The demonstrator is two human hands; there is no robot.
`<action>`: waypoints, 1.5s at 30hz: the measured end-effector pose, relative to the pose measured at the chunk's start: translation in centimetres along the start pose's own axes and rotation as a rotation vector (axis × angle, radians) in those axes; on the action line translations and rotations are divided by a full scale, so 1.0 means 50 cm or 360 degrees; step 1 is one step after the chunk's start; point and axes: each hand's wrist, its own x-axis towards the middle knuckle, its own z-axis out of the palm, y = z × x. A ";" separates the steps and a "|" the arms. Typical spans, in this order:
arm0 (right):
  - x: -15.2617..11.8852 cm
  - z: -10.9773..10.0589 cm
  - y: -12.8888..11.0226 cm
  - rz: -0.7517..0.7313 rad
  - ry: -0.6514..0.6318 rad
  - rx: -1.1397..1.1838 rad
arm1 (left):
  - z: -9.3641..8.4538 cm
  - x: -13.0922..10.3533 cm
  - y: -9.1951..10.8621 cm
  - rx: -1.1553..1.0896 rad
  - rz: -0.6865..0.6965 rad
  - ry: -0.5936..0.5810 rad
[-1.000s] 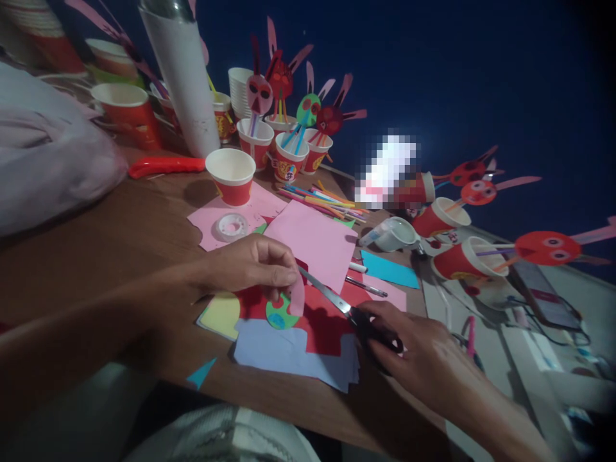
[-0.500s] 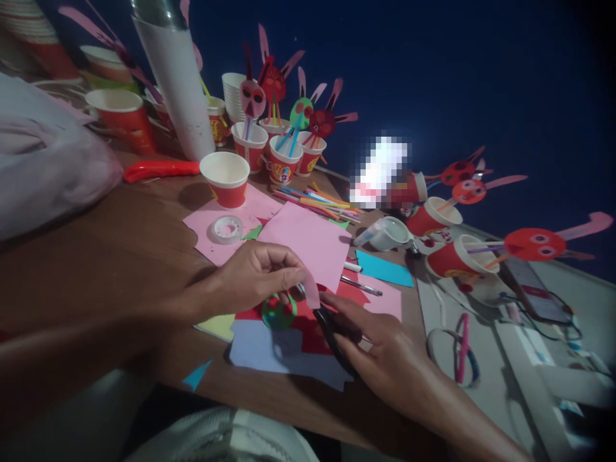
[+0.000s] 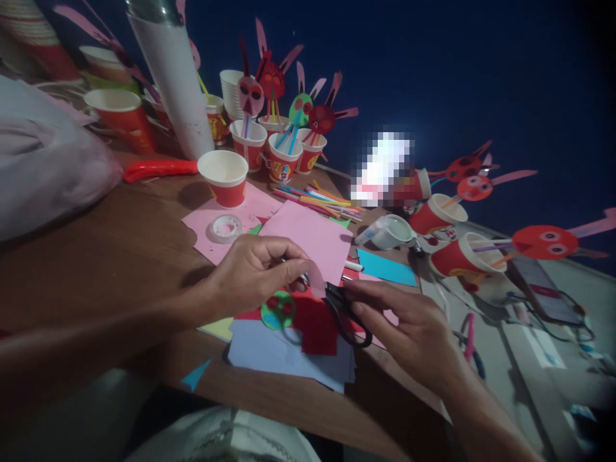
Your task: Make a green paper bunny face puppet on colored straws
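My left hand [image 3: 262, 273] pinches a small curved strip of pink paper [image 3: 316, 280] between thumb and fingers. My right hand [image 3: 402, 327] grips a pair of black-handled scissors [image 3: 339, 308] near the pivot, its blades beside the strip and partly hidden behind it and my left fingers. Below the hands lies a green paper disc [image 3: 278, 310] with red and blue shapes on it. Red paper [image 3: 320, 333] and light blue paper [image 3: 269, 353] are under and around it. A larger pink sheet [image 3: 308, 231] lies just behind my hands.
A white tape roll [image 3: 226, 228] and a paper cup [image 3: 223, 178] stand to the left. Behind are a bundle of coloured sticks [image 3: 320, 204] and cups holding paper rabbit faces [image 3: 301, 109]. A white flask [image 3: 168, 77], a plastic bag [image 3: 48, 160] and a red-handled tool [image 3: 158, 169] are farther left.
My right hand has moved right and up a little, its fingers now nearer the scissors' pivot, and the handle loop shows. My left hand still holds the pink strip, slightly farther right.
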 end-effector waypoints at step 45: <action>0.036 -0.020 0.057 0.0098 -0.0341 -0.0216 | 0.014 0.033 -0.066 -0.0191 -0.0376 -0.0037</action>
